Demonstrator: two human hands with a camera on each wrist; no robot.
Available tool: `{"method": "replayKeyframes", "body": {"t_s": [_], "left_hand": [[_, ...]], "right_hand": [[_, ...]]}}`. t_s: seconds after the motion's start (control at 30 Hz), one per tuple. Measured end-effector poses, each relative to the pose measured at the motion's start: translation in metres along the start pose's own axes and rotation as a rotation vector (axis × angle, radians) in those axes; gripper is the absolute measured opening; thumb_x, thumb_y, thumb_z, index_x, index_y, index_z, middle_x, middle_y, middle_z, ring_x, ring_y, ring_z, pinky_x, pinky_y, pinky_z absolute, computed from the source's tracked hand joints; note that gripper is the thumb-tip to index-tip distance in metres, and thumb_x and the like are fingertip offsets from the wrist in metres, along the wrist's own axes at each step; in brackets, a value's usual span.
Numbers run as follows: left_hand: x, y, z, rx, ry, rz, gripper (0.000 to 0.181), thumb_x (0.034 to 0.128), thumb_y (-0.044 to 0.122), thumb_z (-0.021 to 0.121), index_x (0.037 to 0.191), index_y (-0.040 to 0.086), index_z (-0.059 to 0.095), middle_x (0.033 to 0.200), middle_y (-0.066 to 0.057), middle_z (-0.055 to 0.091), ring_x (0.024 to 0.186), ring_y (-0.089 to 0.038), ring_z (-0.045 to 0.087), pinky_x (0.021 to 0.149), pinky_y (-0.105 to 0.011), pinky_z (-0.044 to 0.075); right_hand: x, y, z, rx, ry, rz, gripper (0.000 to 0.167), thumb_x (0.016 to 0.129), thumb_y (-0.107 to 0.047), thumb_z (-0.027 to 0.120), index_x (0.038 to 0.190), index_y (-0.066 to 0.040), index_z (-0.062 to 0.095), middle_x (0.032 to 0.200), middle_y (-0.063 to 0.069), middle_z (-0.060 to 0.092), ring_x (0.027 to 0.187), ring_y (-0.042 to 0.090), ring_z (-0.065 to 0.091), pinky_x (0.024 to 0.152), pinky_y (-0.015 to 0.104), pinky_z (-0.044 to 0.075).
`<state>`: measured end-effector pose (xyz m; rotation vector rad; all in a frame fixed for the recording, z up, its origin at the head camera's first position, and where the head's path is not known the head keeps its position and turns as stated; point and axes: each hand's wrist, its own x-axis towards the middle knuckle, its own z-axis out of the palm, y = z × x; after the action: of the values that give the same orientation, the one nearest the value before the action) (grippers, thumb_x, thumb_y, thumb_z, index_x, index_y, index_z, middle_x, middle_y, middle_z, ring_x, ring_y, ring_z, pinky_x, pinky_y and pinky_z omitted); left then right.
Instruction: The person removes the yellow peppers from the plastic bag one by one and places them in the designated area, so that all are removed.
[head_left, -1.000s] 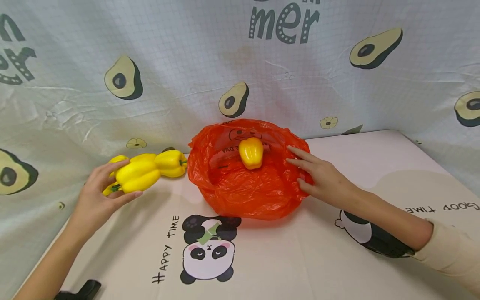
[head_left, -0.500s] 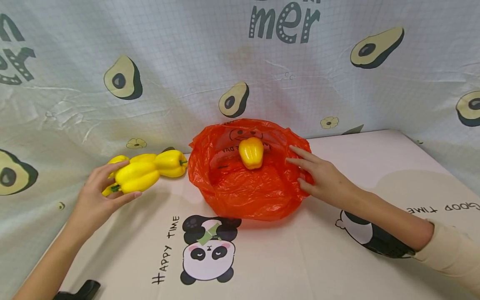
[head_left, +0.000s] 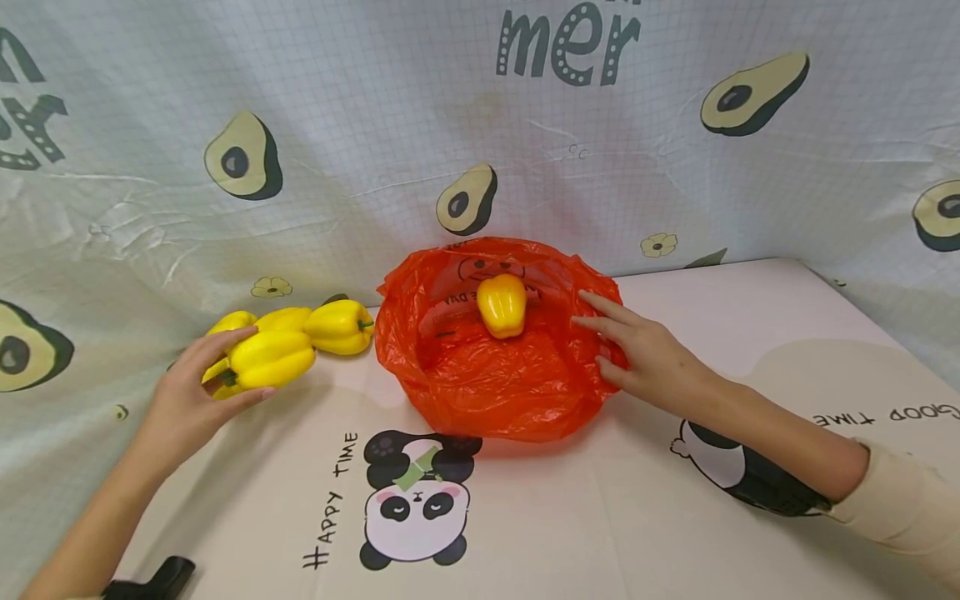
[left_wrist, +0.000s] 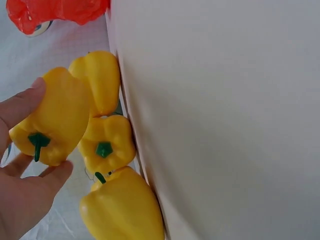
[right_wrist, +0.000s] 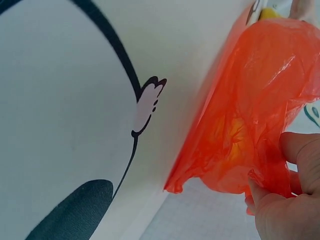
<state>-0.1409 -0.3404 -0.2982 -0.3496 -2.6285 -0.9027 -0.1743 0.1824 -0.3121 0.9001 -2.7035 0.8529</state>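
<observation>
On the left of the head view, my left hand (head_left: 183,400) grips a yellow bell pepper (head_left: 273,358) between thumb and fingers. The left wrist view shows this pepper (left_wrist: 62,110) raised in front of several others, its green stem towards the palm. A red plastic bag (head_left: 510,408) stands wide-mouthed in the middle, one yellow bell pepper (head_left: 502,307) inside it. My right hand (head_left: 652,358) holds the bag's right rim; in the right wrist view the thin film of the bag (right_wrist: 260,100) lies between thumb and fingers.
More yellow bell peppers (head_left: 339,327) lie left of the bag, near the back edge of the table (head_left: 562,517). A curtain with avocado prints (head_left: 375,125) hangs behind. A black object (head_left: 161,579) shows at the lower left, by the left forearm.
My left hand has shifted very slightly left with the bell pepper in its grip. The right hand and the bag stay nearly still.
</observation>
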Motion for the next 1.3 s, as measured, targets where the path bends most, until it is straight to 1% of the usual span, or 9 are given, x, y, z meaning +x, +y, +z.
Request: {"method": "replayKeyframes", "body": {"t_s": [0.13, 0.37, 0.57, 0.67, 0.8, 0.97, 1.03, 1.17, 1.3], "left_hand": [[0.0, -0.008, -0.001, 0.02, -0.028, 0.041, 0.076, 0.0759, -0.006, 0.085, 0.145, 0.0, 0.052, 0.145, -0.027, 0.047, 0.122, 0.02, 0.034, 0.094, 0.004, 0.032], [0.001, -0.014, -0.001, 0.072, -0.169, -0.002, 0.076, 0.0818, 0.001, 0.082, 0.149, -0.001, 0.046, 0.147, -0.036, 0.042, 0.126, -0.052, 0.044, 0.088, 0.008, 0.025], [0.003, -0.016, 0.004, 0.141, -0.172, 0.064, 0.071, 0.0823, 0.0, 0.081, 0.144, -0.01, 0.046, 0.141, -0.034, 0.047, 0.122, -0.05, 0.048, 0.09, 0.002, 0.029], [0.004, -0.016, 0.005, 0.178, -0.145, 0.092, 0.068, 0.0809, -0.002, 0.081, 0.14, -0.012, 0.048, 0.139, -0.035, 0.048, 0.124, -0.053, 0.046, 0.111, -0.025, 0.038], [0.004, -0.016, 0.004, 0.224, -0.125, 0.106, 0.064, 0.0798, -0.003, 0.081, 0.136, -0.012, 0.053, 0.138, -0.034, 0.051, 0.127, -0.056, 0.044, 0.113, -0.059, 0.032], [0.004, -0.016, 0.002, 0.263, -0.101, 0.157, 0.055, 0.0793, -0.003, 0.081, 0.131, -0.006, 0.061, 0.135, -0.028, 0.058, 0.123, -0.051, 0.05, 0.112, -0.008, 0.022], [0.005, -0.016, 0.003, 0.265, -0.099, 0.183, 0.052, 0.0797, -0.005, 0.08, 0.128, -0.005, 0.063, 0.134, -0.026, 0.06, 0.123, -0.051, 0.051, 0.107, -0.001, 0.018], [0.006, -0.016, 0.004, 0.269, -0.103, 0.201, 0.047, 0.0802, -0.007, 0.079, 0.125, -0.005, 0.064, 0.135, -0.025, 0.059, 0.124, -0.051, 0.05, 0.114, -0.01, 0.023], [0.007, -0.013, 0.007, 0.264, -0.109, 0.174, 0.049, 0.0786, -0.011, 0.078, 0.125, -0.006, 0.063, 0.135, -0.027, 0.057, 0.125, -0.053, 0.048, 0.115, -0.049, 0.036]], "right_hand": [[0.0, 0.0, 0.001, -0.004, -0.003, -0.006, 0.052, 0.089, 0.008, 0.065, 0.14, -0.001, 0.059, 0.16, 0.017, 0.037, 0.074, 0.015, 0.052, 0.057, 0.018, 0.049], [0.0, 0.001, 0.002, -0.003, -0.007, -0.004, 0.052, 0.089, 0.008, 0.066, 0.14, -0.001, 0.058, 0.16, 0.017, 0.037, 0.072, 0.014, 0.05, 0.057, 0.018, 0.049], [-0.001, 0.002, 0.004, -0.007, 0.0, -0.01, 0.052, 0.089, 0.007, 0.067, 0.14, -0.001, 0.058, 0.16, 0.017, 0.037, 0.072, 0.014, 0.051, 0.057, 0.018, 0.05], [-0.001, 0.003, 0.005, -0.014, 0.004, -0.011, 0.053, 0.088, 0.007, 0.067, 0.14, -0.001, 0.059, 0.16, 0.017, 0.037, 0.072, 0.014, 0.051, 0.057, 0.018, 0.05], [-0.001, 0.004, 0.005, -0.018, 0.004, -0.009, 0.053, 0.088, 0.007, 0.067, 0.14, -0.001, 0.058, 0.16, 0.016, 0.037, 0.072, 0.014, 0.051, 0.056, 0.018, 0.05], [-0.001, 0.004, 0.006, -0.013, 0.004, -0.011, 0.053, 0.088, 0.007, 0.066, 0.14, -0.001, 0.058, 0.16, 0.016, 0.037, 0.074, 0.014, 0.051, 0.056, 0.018, 0.049], [-0.001, 0.004, 0.006, -0.015, 0.003, -0.007, 0.053, 0.088, 0.007, 0.067, 0.14, -0.002, 0.058, 0.161, 0.016, 0.037, 0.072, 0.014, 0.051, 0.056, 0.018, 0.049], [-0.001, 0.004, 0.007, -0.023, 0.007, -0.006, 0.053, 0.088, 0.006, 0.067, 0.14, -0.002, 0.059, 0.16, 0.017, 0.037, 0.07, 0.013, 0.05, 0.056, 0.018, 0.05], [-0.001, 0.005, 0.008, -0.02, 0.013, -0.016, 0.053, 0.088, 0.007, 0.067, 0.14, -0.001, 0.059, 0.16, 0.017, 0.037, 0.073, 0.014, 0.052, 0.056, 0.018, 0.05]]}}
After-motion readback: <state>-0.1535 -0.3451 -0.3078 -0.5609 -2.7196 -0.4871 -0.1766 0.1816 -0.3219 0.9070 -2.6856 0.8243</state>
